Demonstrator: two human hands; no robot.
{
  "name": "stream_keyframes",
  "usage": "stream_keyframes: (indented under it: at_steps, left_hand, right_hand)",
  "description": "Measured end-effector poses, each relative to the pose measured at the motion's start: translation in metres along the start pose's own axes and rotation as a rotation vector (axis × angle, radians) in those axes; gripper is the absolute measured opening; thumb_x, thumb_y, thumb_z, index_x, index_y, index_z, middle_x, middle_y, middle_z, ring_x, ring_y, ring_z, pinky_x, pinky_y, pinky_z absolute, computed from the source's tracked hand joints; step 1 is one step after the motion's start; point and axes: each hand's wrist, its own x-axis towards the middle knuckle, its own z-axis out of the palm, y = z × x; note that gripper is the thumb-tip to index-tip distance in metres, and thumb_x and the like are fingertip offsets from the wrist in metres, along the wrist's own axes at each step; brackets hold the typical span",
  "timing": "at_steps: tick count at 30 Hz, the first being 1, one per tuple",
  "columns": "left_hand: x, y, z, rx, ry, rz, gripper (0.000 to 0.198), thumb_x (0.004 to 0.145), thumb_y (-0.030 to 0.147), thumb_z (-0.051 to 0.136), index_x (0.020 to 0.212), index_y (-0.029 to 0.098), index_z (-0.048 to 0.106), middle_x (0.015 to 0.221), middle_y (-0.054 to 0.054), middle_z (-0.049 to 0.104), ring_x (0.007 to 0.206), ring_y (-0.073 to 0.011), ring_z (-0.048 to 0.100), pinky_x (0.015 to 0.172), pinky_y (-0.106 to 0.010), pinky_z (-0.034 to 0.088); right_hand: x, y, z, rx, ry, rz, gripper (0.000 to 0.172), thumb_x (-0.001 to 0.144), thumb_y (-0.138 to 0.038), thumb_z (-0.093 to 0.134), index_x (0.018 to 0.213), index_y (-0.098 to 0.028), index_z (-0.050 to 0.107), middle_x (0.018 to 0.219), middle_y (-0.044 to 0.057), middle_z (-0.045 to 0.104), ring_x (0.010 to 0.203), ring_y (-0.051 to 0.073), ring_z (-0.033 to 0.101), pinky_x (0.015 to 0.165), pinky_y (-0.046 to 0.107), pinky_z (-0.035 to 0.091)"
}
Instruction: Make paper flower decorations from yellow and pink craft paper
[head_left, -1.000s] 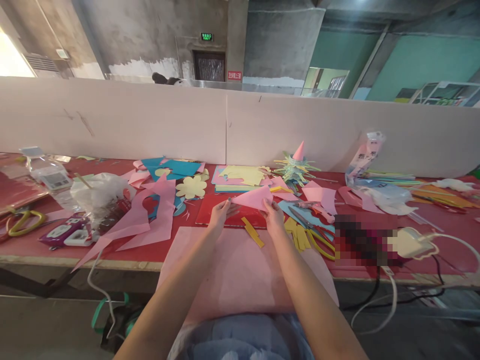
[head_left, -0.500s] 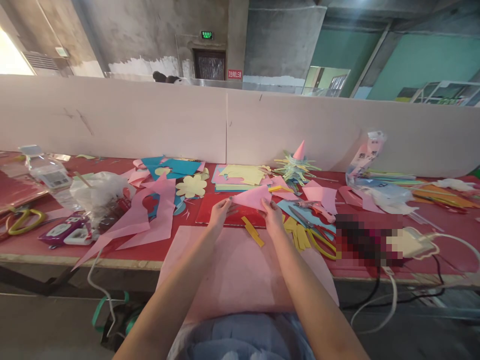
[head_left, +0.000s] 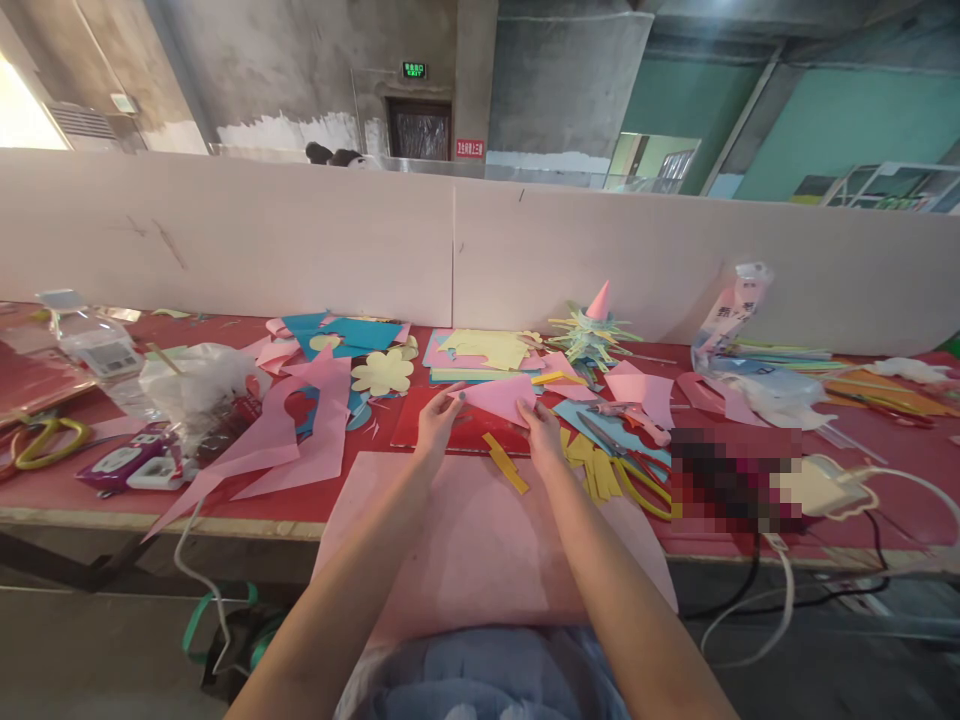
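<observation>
A folded or rolled piece of pink paper (head_left: 496, 399) is held over a red sheet (head_left: 420, 425). My left hand (head_left: 441, 418) pinches its pointed left end. At its wider right side, the fingers of my right hand (head_left: 538, 425) are closed on the paper. Below the hands, yellow paper strips (head_left: 508, 463) lie partly on a large pink sheet (head_left: 480, 560) at the front edge. More yellow strips (head_left: 596, 468) are right of my right hand. Behind stands a fringed paper piece topped with a pink cone (head_left: 598, 303).
Scissors (head_left: 637, 490) lie at the right, and yellow-handled ones (head_left: 56, 442) at the far left. A bottle (head_left: 94, 340), a plastic bag (head_left: 199, 385), a purple device (head_left: 124, 458) and pink offcuts (head_left: 322, 440) cover the left. A white partition (head_left: 300, 240) stands behind.
The pink paper has turned slightly between my hands. My right hand has shifted a little left and down along its edge; the rest looks the same.
</observation>
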Motion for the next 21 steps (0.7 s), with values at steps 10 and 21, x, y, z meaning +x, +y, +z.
stream_keyframes:
  at_steps: [10, 21]
  left_hand:
    - [0.0014, -0.0012, -0.0012, -0.07, 0.071, -0.015, 0.039, 0.066, 0.04, 0.07, 0.095, 0.015, 0.068, 0.089, -0.004, 0.065, 0.077, -0.0158, 0.063, 0.074, -0.034, 0.054]
    - [0.0005, 0.0, -0.0032, -0.127, 0.082, -0.039, 0.043, 0.068, 0.05, 0.065, 0.09, 0.014, 0.069, 0.099, -0.009, 0.066, 0.083, -0.019, 0.063, 0.078, -0.034, 0.052]
  right_hand:
    - [-0.0038, -0.0044, 0.0008, -0.035, -0.021, 0.009, 0.032, 0.061, -0.04, 0.071, 0.085, -0.02, 0.064, 0.093, 0.002, 0.067, 0.09, 0.023, 0.06, 0.063, 0.032, 0.055]
    - [-0.0033, -0.0019, 0.0012, -0.037, -0.041, 0.003, 0.033, 0.061, -0.039, 0.072, 0.087, -0.021, 0.062, 0.093, 0.002, 0.065, 0.09, 0.022, 0.059, 0.062, 0.032, 0.055]
